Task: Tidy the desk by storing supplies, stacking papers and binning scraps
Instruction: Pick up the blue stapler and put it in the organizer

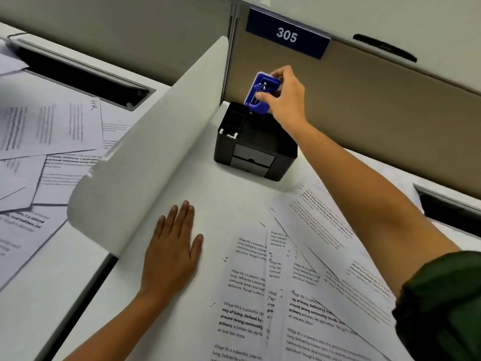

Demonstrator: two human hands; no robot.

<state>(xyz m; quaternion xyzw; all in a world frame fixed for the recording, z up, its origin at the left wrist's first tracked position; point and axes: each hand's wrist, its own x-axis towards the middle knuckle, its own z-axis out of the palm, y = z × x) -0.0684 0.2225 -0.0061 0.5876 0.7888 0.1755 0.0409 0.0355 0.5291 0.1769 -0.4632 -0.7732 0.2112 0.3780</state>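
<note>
Right hand (282, 97) is pinching the blue stapler (261, 92) by its sides, holding it over the black organiser (253, 149). Judged light, rigid, smooth plastic: side grip suits. Left hand (173, 246) is lying flat, fingers straight, on the worktop (213, 194).

Divider (156, 142) walls left — organizer (256, 155) ahead.

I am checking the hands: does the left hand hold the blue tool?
No, the right hand grips the blue tool above the black organizer; the left hand lies flat.

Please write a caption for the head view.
Right hand holds blue hole punch over black desk organizer; left hand flat on desk.
</note>
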